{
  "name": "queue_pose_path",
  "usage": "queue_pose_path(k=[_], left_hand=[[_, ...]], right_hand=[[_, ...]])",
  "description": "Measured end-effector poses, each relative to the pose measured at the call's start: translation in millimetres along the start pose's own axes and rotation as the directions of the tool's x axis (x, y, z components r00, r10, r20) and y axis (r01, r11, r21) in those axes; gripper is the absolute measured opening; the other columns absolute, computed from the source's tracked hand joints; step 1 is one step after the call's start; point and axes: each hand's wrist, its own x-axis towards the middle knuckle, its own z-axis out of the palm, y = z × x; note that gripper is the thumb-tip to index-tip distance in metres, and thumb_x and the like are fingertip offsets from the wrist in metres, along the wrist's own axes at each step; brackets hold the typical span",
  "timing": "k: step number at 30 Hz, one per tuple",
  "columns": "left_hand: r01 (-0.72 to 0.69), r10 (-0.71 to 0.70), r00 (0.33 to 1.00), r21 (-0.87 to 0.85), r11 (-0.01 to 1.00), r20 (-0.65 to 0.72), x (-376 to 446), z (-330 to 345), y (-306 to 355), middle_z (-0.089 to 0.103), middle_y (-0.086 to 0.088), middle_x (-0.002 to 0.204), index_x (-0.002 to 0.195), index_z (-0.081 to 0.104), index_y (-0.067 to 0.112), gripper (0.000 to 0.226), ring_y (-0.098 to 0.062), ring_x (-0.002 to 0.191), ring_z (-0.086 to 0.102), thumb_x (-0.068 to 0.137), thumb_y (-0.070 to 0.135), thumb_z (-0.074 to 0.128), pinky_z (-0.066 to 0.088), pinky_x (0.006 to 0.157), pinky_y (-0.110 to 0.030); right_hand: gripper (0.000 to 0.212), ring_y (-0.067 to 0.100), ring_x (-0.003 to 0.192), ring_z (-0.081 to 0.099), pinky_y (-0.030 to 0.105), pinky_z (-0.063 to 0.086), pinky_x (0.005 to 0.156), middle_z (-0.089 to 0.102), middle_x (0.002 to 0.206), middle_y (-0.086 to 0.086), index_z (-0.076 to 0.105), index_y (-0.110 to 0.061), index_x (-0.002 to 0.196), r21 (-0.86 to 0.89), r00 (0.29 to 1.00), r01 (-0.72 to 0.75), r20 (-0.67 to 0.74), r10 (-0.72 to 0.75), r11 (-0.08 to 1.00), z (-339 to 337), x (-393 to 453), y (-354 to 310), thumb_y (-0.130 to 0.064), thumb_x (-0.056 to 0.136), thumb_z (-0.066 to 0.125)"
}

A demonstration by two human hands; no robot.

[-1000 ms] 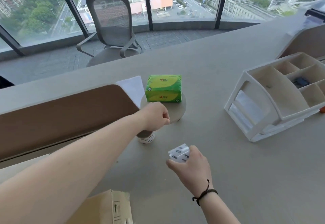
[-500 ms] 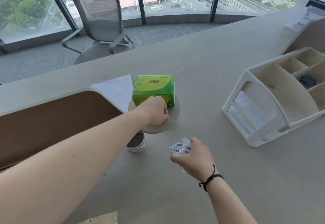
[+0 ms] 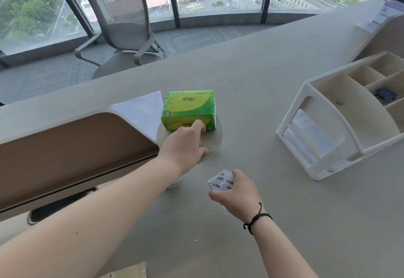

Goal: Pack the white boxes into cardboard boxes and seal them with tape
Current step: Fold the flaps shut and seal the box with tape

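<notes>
My right hand (image 3: pixel 237 193) grips a small white box (image 3: pixel 220 183) with black print, holding it tilted just above the grey table near the front centre. My left hand (image 3: pixel 185 144) reaches forward over a round grey disc (image 3: pixel 215 144). Its index finger is stretched out and touches the front face of a green tissue pack (image 3: pixel 189 107) that lies on the disc. A corner of a cardboard box (image 3: pixel 129 271) shows at the bottom edge.
A paper cup (image 3: pixel 175 184) stands mostly hidden under my left wrist. A white desk organizer (image 3: pixel 323 129) lies to the right. A brown divider panel (image 3: pixel 65 146) runs along the left, with white paper (image 3: pixel 142 111) behind it. An office chair (image 3: pixel 122 26) stands beyond the table.
My left hand has moved forward from above the cup and uncurled from a fist, its finger now touching the green pack. My right hand keeps holding the white box.
</notes>
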Motion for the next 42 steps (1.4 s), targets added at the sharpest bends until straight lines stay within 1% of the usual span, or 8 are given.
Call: queue_pose_path(k=[6,11,19,23,33,35,38,42], left_hand=[[-0.229,0.299,0.936,0.322,0.919,-0.188,-17,19,-3,0.058,-0.002,0.087,0.076,0.064,0.016,0.017,-0.028,0.076,0.056,0.075,0.016,0.081,0.043,0.059,-0.034],[-0.32,0.482,0.857,0.545,0.775,-0.183,-26,34,-6,0.058,-0.002,0.086,0.068,0.067,0.019,0.026,-0.028,0.081,0.051,0.068,0.002,0.047,0.039,0.072,-0.037],[-0.231,0.307,0.949,0.497,0.837,-0.076,-29,39,-12,0.063,-0.009,0.107,0.123,0.073,0.024,0.069,-0.029,0.1,0.04,0.074,0.017,0.026,0.029,0.088,-0.041],[-0.173,0.175,0.984,0.456,0.873,0.039,-30,33,-8,0.035,-0.009,0.149,0.152,0.038,0.045,0.067,-0.03,0.134,0.019,0.092,0.017,0.028,0.014,0.113,-0.043],[-0.039,-0.003,0.993,0.36,0.932,0.115,-37,27,-9,-0.01,-0.002,0.166,0.153,0.01,0.06,0.073,-0.03,0.151,-0.012,0.099,0.018,0.035,-0.004,0.123,-0.05],[-0.041,0.008,0.995,0.355,0.934,0.096,-48,30,-13,-0.01,-0.002,0.166,0.154,0.009,0.057,0.07,-0.03,0.151,-0.01,0.1,0.02,0.034,-0.006,0.122,-0.048],[-0.034,0.046,0.998,0.29,0.956,-0.035,-74,40,-24,0.01,-0.006,0.163,0.155,0.019,0.051,0.064,-0.027,0.147,0.004,0.097,0.025,0.03,-0.002,0.117,-0.042],[0.042,-0.021,0.992,0.171,0.984,-0.123,-105,43,-34,0.036,-0.008,0.153,0.15,0.04,0.041,0.059,-0.028,0.139,0.026,0.092,0.026,0.041,0.012,0.115,-0.042]], right_hand=[[0.039,0.016,0.072,0.067,0.04,0.06,0.067,0.065,0.081,-0.008,0.051,-0.023,0.085,0.029,1.0,-0.017,-0.015,0.017,0.999,4,-1,1,-0.04,0.057,0.073],[0.04,0.015,0.072,0.065,0.036,0.058,0.063,0.063,0.083,-0.008,0.049,-0.023,0.084,0.007,1.0,-0.004,-0.02,0.004,1.0,5,1,2,-0.04,0.059,0.075],[0.039,0.009,0.073,0.065,0.028,0.054,0.06,0.065,0.085,-0.011,0.051,-0.027,0.088,0.057,1.0,-0.012,0.003,0.012,0.998,10,6,5,-0.037,0.061,0.077],[0.043,0.016,0.074,0.067,0.035,0.059,0.064,0.065,0.087,-0.007,0.051,-0.023,0.091,0.092,1.0,-0.023,0.015,0.022,0.996,17,11,8,-0.037,0.06,0.077],[0.04,0.006,0.073,0.058,0.018,0.041,0.053,0.061,0.091,-0.006,0.044,-0.022,0.095,0.134,1.0,0.012,0.021,-0.015,0.991,32,25,6,-0.026,0.072,0.076],[0.05,0.003,0.08,0.058,0.013,0.04,0.056,0.061,0.101,-0.006,0.046,-0.023,0.111,0.131,0.999,0.027,0.03,-0.031,0.991,32,24,9,-0.025,0.073,0.078],[0.082,0.012,0.11,0.058,0.021,0.045,0.084,0.054,0.132,-0.001,0.035,-0.024,0.144,0.156,0.998,0.058,0.0,-0.059,0.986,33,18,16,-0.027,0.075,0.079],[0.098,0.018,0.138,0.04,0.025,0.035,0.103,0.036,0.153,0.003,0.019,-0.02,0.156,0.163,0.995,0.079,-0.068,-0.068,0.984,32,6,18,-0.034,0.08,0.079]])
